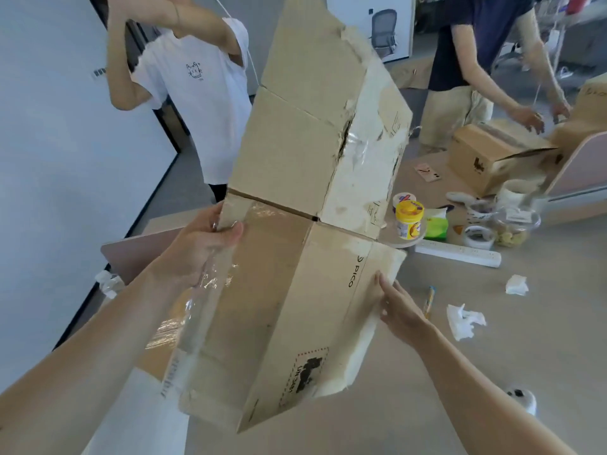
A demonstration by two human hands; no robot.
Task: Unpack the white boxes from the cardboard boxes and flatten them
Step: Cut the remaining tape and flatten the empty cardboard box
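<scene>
The cardboard box [295, 165] is held in the air above the worktop [512, 362], tilted away from the camera. Its flaps are open at both ends and its panels are partly collapsed. Torn white tape residue runs along its right edges, and clear tape covers its lower left flap. The left grip [203, 247] clamps the left edge at the fold line, with the thumb on the near face and the fingers wrapped behind the taped flap. The right grip [399, 307] is spread, its straight fingers lying against the outer edge of the lower right flap, beside the printed "PICO" mark; its thumb is hidden. On the worktop beyond the box stand a yellow-lidded jar [409, 222], a green tissue pack [437, 226], tape rolls [480, 237] and a glass jar [516, 228], with a power strip [458, 253] just in front of them. Two crumpled tissues [464, 321] and a pen [430, 299] lie nearer, right of the right grip. A second box [483, 160] sits at the far right, with a person in a dark shirt [479, 50] reaching beside it. A person in a white T-shirt [200, 103] stands at the far left, arms raised.
</scene>
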